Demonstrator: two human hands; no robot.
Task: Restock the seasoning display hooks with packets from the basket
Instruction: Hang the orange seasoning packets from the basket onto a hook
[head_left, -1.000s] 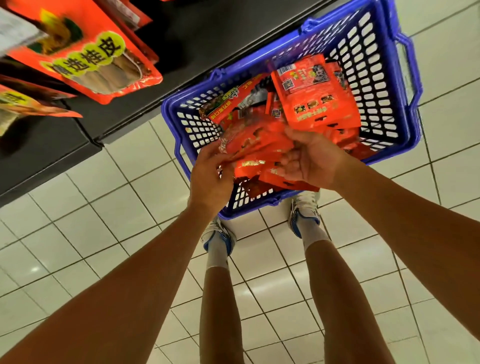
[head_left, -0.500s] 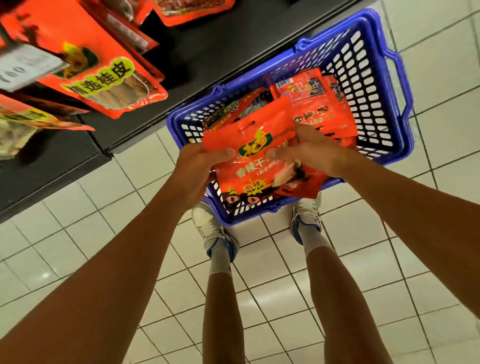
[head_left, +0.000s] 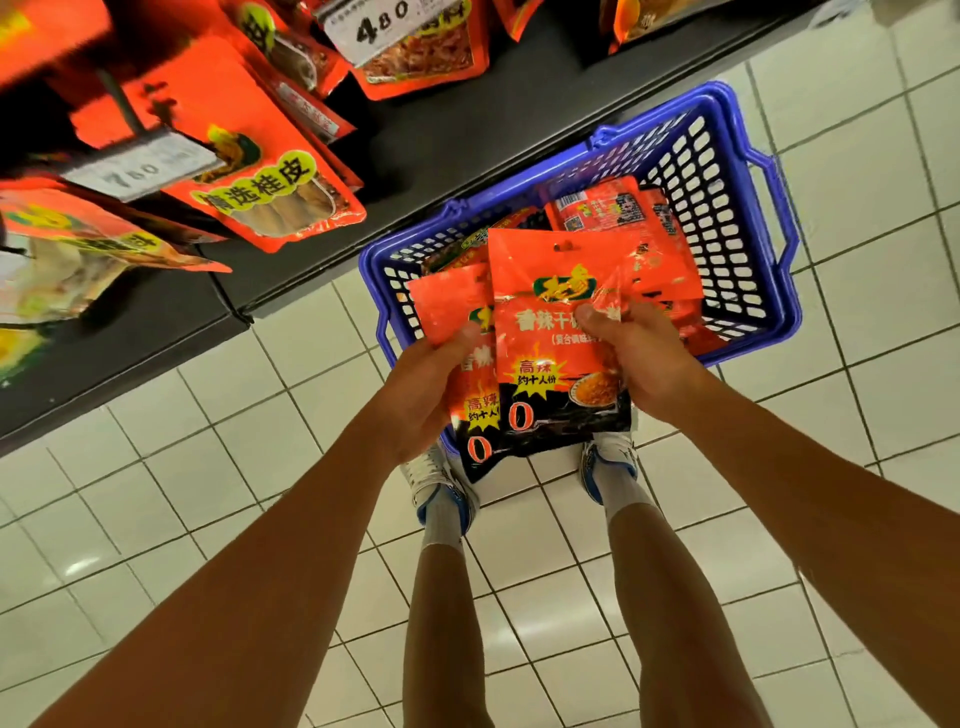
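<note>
Your left hand (head_left: 423, 387) and right hand (head_left: 631, 353) each pinch a red seasoning packet (head_left: 556, 322); none hung yet, more remain beyond your grip in the blue basket (head_left: 727, 171).

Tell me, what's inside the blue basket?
The basket holds more red packets. The held packets, left hand and right hand cover its near half.

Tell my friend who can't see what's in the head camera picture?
Two hands, left hand and right hand, hold red seasoning packets above a blue basket of more packets on a white tiled floor. Similar hanging packets fill the display at upper left.
</note>
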